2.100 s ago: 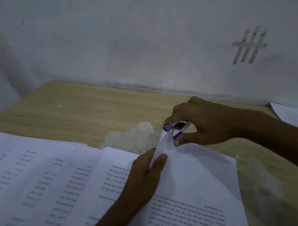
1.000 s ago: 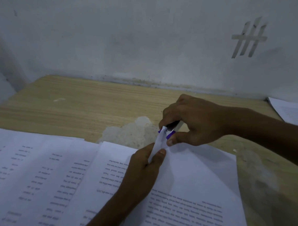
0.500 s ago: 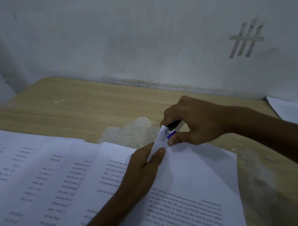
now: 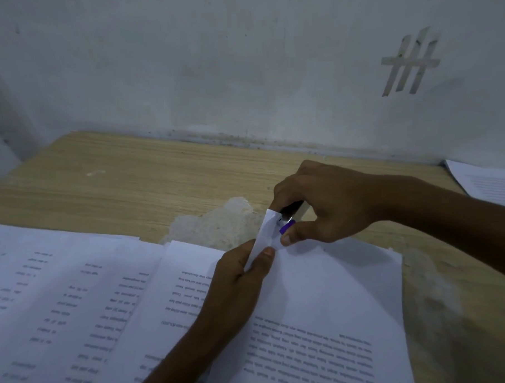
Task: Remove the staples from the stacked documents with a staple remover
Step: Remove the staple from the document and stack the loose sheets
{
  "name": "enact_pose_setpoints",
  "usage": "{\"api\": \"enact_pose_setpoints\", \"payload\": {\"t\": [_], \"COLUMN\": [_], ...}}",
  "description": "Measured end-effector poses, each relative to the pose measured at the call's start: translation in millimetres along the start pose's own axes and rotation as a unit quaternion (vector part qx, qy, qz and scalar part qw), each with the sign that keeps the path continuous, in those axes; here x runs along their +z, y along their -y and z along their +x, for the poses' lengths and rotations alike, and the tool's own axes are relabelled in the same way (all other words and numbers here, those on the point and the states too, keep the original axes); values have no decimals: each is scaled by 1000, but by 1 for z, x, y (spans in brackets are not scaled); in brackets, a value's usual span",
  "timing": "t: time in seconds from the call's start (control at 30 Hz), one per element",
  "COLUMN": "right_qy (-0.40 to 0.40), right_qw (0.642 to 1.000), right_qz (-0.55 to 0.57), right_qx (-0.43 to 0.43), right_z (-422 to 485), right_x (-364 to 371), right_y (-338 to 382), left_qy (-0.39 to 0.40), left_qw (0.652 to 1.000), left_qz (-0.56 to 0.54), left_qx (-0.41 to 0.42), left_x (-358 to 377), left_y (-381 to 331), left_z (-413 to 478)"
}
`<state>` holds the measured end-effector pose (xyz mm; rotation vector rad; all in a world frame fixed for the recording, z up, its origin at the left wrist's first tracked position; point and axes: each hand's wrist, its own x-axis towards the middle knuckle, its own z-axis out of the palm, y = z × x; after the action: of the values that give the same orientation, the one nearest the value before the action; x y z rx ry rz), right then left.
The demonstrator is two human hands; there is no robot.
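While fingers of the left hand (image 4: 238, 284) pinch one raised corner (image 4: 264, 234) of a document (image 4: 336, 289) on the table (image 4: 129, 182), fingers of the right hand (image 4: 327, 205) curl tight round one purple-tipped remover (image 4: 287, 218) at that corner. Two printed sheets (image 4: 61, 286) (image 4: 185, 281) lie left of it; a fourth paper (image 4: 488, 184) lies far right.

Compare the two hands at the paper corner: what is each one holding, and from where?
The left hand pinches the lifted corner of the document between thumb and fingers, while the right hand grips the staple remover, set against that corner. The left hand comes up from below over the printed page, while the right hand reaches in from the right, above the table. Shared: both are closed on something and meet at the same corner.
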<state>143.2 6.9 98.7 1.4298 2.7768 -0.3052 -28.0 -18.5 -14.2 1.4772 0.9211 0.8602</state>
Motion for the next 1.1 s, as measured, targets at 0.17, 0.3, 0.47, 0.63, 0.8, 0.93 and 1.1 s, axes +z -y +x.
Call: {"api": "enact_pose_setpoints", "payload": {"t": [0.17,0.3,0.47,0.63,0.8,0.93,1.1], "right_qy": [3,0,-16,-27,-39,-48,-43], "right_qw": [1000,1000,1000,1000,999,999,999], "right_qz": [-7,2,4,1,6,5,-1], "right_qx": [6,7,-1,2,-8,-19,-6], "right_z": [2,1,0,1,1,1,2], "right_x": [0,2,1,5,8,8,9], "right_y": [2,2,7,4,0,2,-1], "left_qy": [3,4,-2,-12,-14,-13,-10], "left_qw": [1000,1000,1000,1000,1000,1000,1000], "left_qz": [-10,-8,1,1,-1,4,7], "left_qx": [2,6,3,4,8,8,12], "left_x": [0,2,3,2,3,3,3], "left_y": [-1,0,3,4,4,5,5], "left_z": [0,0,1,1,0,0,1]}}
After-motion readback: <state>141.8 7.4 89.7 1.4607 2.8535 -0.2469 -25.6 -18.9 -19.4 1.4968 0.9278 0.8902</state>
